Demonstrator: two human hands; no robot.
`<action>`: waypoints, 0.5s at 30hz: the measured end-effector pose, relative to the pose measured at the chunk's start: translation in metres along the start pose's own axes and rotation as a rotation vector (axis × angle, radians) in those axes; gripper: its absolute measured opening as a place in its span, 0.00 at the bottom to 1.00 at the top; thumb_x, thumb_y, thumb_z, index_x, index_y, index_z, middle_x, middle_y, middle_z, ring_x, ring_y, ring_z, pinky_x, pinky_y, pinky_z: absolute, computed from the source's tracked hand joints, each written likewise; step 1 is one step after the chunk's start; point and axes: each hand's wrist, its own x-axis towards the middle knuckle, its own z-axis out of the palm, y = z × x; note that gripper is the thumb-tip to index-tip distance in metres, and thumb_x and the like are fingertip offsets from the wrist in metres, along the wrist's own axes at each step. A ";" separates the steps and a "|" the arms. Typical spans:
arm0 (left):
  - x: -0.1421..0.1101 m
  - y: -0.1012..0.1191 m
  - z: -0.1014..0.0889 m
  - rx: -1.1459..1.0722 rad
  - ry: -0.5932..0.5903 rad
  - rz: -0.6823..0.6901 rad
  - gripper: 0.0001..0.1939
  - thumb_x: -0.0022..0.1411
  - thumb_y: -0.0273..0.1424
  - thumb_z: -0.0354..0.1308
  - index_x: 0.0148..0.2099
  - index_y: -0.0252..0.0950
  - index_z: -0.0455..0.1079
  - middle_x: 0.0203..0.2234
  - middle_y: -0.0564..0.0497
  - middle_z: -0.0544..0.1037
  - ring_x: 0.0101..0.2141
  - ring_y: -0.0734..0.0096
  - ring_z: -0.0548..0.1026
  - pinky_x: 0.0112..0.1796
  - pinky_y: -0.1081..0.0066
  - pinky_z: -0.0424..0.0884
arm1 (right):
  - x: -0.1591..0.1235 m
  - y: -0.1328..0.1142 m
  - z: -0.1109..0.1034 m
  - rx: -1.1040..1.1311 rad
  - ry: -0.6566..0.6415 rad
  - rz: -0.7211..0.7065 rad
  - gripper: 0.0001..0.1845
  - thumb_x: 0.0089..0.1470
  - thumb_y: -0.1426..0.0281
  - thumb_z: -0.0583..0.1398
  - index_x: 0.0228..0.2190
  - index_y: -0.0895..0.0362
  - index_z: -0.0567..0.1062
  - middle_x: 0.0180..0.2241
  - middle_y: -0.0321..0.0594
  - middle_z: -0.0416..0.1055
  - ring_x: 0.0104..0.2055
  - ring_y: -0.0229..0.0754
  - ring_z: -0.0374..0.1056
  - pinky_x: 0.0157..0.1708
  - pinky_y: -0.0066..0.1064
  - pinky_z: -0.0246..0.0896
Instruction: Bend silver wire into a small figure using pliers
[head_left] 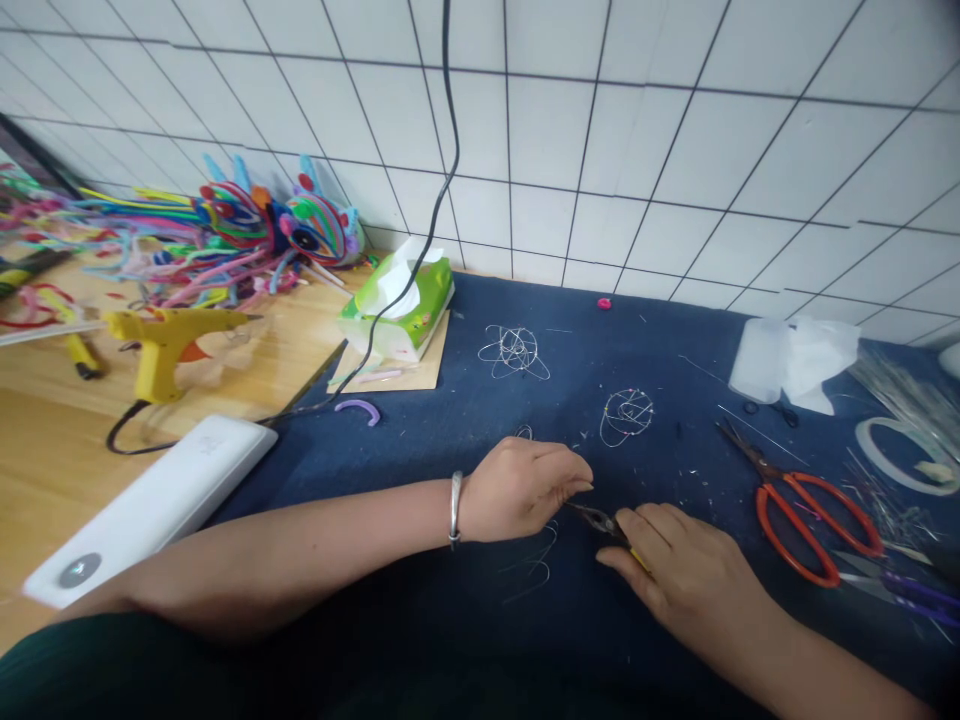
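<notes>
My left hand [525,488] rests on the dark blue cloth [420,480], fingers pinched together on a thin wire that I can barely make out. A silver bangle [454,508] sits on that wrist. My right hand [679,565] is closed round small pliers [600,520] with a yellow grip; their dark jaws point left and meet the left fingertips. Loose bent wire [536,560] lies on the cloth under the left hand. Two finished wire coils lie beyond the hands: one with beads [628,415] and one plain [514,352].
Orange-handled scissors [799,510] lie to the right, near purple-handled cutters [904,590] and a tape roll [904,450]. At left, on the wooden table: a yellow glue gun [169,345], a white flat device [154,505], a green tissue pack [401,305], and colourful pipe cleaners [195,245].
</notes>
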 end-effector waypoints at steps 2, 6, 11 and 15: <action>0.000 0.000 0.000 0.011 -0.008 0.007 0.06 0.62 0.27 0.46 0.38 0.33 0.64 0.27 0.52 0.74 0.26 0.76 0.71 0.28 0.75 0.68 | 0.000 0.001 0.000 0.011 -0.004 0.002 0.13 0.53 0.64 0.54 0.35 0.60 0.70 0.28 0.40 0.67 0.30 0.39 0.64 0.27 0.30 0.59; 0.000 0.001 -0.001 0.031 -0.017 0.033 0.08 0.62 0.27 0.45 0.39 0.33 0.64 0.27 0.51 0.74 0.26 0.76 0.71 0.27 0.75 0.68 | 0.000 0.001 0.000 0.047 -0.030 0.007 0.12 0.54 0.64 0.53 0.36 0.59 0.70 0.27 0.39 0.67 0.30 0.38 0.64 0.26 0.29 0.59; 0.002 0.002 -0.003 0.070 -0.057 0.018 0.08 0.62 0.27 0.45 0.39 0.34 0.65 0.27 0.52 0.74 0.26 0.76 0.71 0.27 0.75 0.67 | -0.002 0.002 0.006 0.055 -0.051 0.030 0.13 0.54 0.63 0.53 0.36 0.59 0.69 0.28 0.40 0.67 0.31 0.39 0.64 0.28 0.30 0.60; 0.009 -0.001 -0.019 0.095 -0.044 -0.052 0.08 0.62 0.29 0.46 0.39 0.34 0.65 0.30 0.51 0.75 0.29 0.76 0.72 0.30 0.76 0.67 | -0.003 0.004 0.012 0.054 -0.060 0.026 0.15 0.53 0.60 0.53 0.37 0.59 0.68 0.31 0.41 0.67 0.33 0.40 0.64 0.30 0.32 0.60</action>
